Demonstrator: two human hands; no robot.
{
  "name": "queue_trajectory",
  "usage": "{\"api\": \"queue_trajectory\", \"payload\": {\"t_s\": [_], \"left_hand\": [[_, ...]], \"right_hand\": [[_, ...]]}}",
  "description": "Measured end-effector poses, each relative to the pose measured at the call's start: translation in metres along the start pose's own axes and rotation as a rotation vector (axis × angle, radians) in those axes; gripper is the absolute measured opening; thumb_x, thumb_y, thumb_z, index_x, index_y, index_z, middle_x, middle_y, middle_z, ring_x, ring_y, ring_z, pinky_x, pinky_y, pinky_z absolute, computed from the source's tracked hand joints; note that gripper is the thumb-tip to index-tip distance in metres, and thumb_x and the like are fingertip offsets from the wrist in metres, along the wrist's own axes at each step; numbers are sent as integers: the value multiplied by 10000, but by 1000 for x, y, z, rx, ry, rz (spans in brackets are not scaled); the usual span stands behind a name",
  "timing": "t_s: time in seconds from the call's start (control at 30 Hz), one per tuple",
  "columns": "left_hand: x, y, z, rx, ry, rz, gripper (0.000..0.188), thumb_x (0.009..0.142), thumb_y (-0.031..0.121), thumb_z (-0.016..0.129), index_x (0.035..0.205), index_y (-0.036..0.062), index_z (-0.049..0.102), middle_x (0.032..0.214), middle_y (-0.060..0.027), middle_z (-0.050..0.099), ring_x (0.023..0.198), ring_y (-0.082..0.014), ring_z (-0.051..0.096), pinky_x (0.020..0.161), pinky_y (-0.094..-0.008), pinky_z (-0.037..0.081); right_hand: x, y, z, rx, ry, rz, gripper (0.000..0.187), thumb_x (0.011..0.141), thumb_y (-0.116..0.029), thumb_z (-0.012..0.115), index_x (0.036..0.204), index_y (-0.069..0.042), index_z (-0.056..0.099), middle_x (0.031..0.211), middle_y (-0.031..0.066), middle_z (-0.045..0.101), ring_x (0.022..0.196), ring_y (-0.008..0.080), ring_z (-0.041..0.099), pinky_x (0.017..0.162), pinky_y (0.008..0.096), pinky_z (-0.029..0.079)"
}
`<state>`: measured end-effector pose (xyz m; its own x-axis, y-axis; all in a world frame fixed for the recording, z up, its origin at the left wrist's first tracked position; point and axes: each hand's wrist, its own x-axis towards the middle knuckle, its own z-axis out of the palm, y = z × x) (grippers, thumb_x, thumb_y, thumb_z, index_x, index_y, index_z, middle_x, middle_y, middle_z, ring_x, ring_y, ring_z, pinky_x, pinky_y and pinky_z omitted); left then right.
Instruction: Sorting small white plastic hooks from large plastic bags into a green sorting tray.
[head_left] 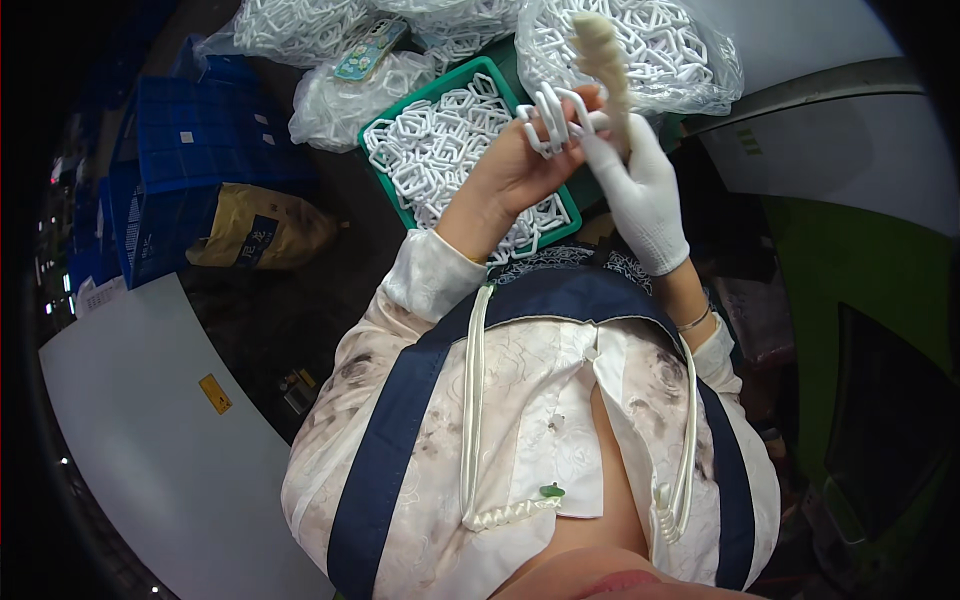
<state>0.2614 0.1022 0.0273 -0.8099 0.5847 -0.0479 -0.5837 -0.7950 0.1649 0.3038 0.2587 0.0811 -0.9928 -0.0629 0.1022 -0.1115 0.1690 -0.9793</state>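
My left hand [525,160] is bare and curled round several white plastic frame-shaped rings [546,122], which stand side by side over its fingers. My right hand [645,195] wears a white knitted glove and meets the left one, its fingertips closed at the edge of the rightmost ring. From beside the gloved fingers a beige, lumpy, stick-like thing [603,65] points away from me; its kind and how it is held cannot be made out. Below my hands stands a green crate [378,165] filled with loose white rings [430,150] of the same kind.
Clear plastic bags [640,60] full of white rings lie beyond the crate. A phone in a patterned case [371,48] rests on one. At left are blue crates [205,130], a brown paper sack [262,228] and a pale panel [165,400]. A grey-white machine housing [840,150] bounds the right.
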Motion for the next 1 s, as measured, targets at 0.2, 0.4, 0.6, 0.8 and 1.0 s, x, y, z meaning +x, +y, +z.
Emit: {"api": "queue_trajectory", "payload": {"t_s": [0.2, 0.4, 0.6, 0.8, 1.0], "left_hand": [[-1, -10, 15, 85, -10, 59, 591, 986, 190, 636, 1492, 8, 393, 1461, -159, 505, 1369, -275, 481, 1188, -417, 374], [-4, -2, 14, -22, 25, 59, 388, 1006, 49, 572, 1385, 7, 500, 1285, -110, 608, 1259, -225, 563, 1106, -373, 474], [-3, -4, 22, 20, 103, 57, 400, 1003, 38, 564, 1394, 4, 487, 1191, -88, 626, 1093, -202, 642, 1016, -371, 531], [-7, 5, 23, 104, 146, 155, 467, 1001, 15, 523, 1460, 31, 444, 1372, -156, 568, 1290, -253, 561, 1090, -414, 480], [8, 35, 53, 396, 26, 428, 416, 1006, 43, 526, 1418, 26, 471, 1303, -142, 601, 1212, -233, 598, 1050, -390, 501]], "right_hand": [[7, -1, 9, 139, -43, 93, 222, 970, -198, 655, 1067, -1, 620, 799, 12, 578, 742, 63, 508, 677, 253, 441], [6, -15, 14, 108, 228, 84, 308, 973, -153, 683, 1204, 3, 552, 912, -21, 579, 770, 24, 502, 679, 188, 417], [6, -19, 19, -86, 18, 5, 222, 926, -123, 727, 1087, -27, 608, 784, -52, 517, 664, 16, 438, 596, 188, 377], [14, -5, -1, -55, 203, 51, 174, 986, -149, 641, 1070, -8, 583, 772, 29, 603, 662, 68, 516, 616, 266, 458], [13, 16, -20, -253, 179, 37, 190, 1064, -181, 503, 1026, -38, 622, 762, -16, 509, 667, 75, 449, 627, 233, 393]]}}
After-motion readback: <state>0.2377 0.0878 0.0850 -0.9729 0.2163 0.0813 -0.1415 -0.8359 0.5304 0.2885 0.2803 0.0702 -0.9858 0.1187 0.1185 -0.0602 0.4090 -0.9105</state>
